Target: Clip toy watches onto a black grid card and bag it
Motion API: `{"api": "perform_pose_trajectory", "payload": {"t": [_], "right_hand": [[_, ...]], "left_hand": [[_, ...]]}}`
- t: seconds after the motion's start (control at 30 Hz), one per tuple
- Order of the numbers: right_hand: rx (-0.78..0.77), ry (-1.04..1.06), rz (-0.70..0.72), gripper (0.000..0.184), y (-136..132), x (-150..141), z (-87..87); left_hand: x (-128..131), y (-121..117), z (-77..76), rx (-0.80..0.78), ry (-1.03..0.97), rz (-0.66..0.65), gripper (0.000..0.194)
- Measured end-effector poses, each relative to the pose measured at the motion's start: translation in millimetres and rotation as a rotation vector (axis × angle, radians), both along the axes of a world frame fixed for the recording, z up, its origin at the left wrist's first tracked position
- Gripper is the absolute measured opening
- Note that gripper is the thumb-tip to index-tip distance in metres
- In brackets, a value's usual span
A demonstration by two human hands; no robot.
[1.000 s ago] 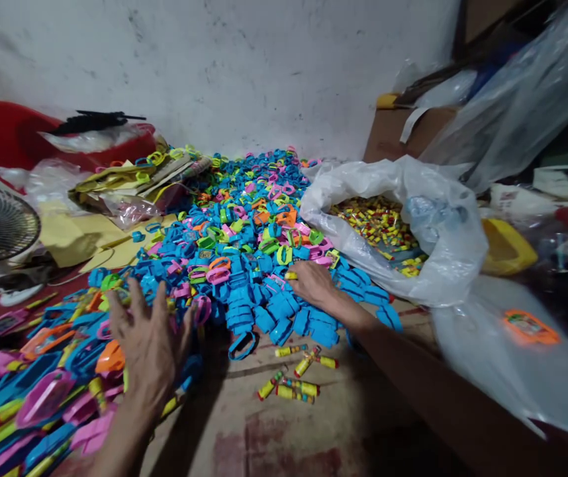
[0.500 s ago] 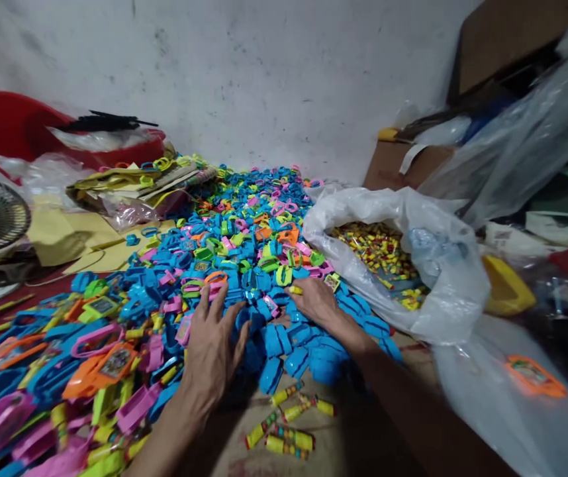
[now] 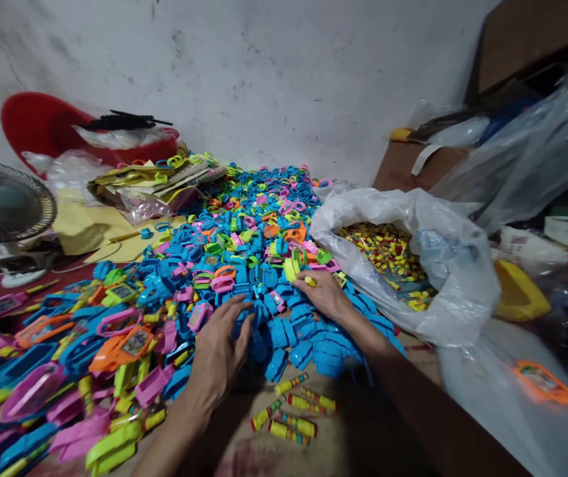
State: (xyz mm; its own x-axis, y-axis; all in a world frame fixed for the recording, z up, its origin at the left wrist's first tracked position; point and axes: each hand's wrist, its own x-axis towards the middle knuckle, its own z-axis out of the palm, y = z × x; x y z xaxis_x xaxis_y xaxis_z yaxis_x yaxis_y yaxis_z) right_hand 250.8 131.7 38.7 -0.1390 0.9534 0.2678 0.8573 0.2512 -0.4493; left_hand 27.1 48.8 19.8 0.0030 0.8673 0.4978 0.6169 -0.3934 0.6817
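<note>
A big heap of small plastic toy frames (image 3: 244, 252), mostly blue with pink, green and orange ones, covers the floor up to the wall. My left hand (image 3: 219, 351) lies on the heap's near edge, fingers stretched out over blue pieces. My right hand (image 3: 324, 291) rests on the heap further right, fingers curled around a small yellow tube (image 3: 309, 281). Several yellow tubes (image 3: 291, 414) with red and green bands lie loose on the bare floor between my forearms.
A white plastic bag (image 3: 443, 278) full of yellow tubes stands open at the right. A fan (image 3: 3, 209) and a red basin (image 3: 40, 126) sit at the left. Cardboard boxes (image 3: 408, 165), clear plastic sheets and an orange framed toy (image 3: 542, 383) fill the right side.
My left hand swept from the left part of the heap to its middle near edge. My right hand stayed on the pile, shifting slightly, with the yellow tube at its fingers.
</note>
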Motion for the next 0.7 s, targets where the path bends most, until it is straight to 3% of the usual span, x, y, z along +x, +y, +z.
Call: {"api": "perform_pose_trajectory", "payload": {"t": [0.17,0.27,0.37,0.47,0.57,0.7], "right_hand": [[0.298,0.147,0.331,0.022,-71.9,-21.9,-21.7],[0.348,0.026,0.442,0.022,-112.1,-52.0,-35.8],[0.231,0.139,0.477,0.018,-139.0,-68.7,-36.5],[0.052,0.388,0.41,0.008,-153.3,-65.7,-29.4],[-0.013,0.517,0.196,0.022,-157.9,-60.5,-25.5],[-0.023,0.641,0.181,0.021,-153.6,-70.2,-29.9]], "left_hand": [[15.7,-15.8,21.7,-0.451,-0.651,-0.217,0.051],[15.9,-29.9,19.3,-0.496,-0.643,-0.281,0.048],[6.9,-45.7,9.8,-0.482,-0.66,-0.258,0.044],[-0.6,-55.9,3.2,-0.555,-0.93,-0.243,0.046],[4.2,-59.9,1.2,-0.573,-1.311,-0.261,0.04],[28.2,-69.9,-1.9,-0.541,-1.524,-0.276,0.033]]}}
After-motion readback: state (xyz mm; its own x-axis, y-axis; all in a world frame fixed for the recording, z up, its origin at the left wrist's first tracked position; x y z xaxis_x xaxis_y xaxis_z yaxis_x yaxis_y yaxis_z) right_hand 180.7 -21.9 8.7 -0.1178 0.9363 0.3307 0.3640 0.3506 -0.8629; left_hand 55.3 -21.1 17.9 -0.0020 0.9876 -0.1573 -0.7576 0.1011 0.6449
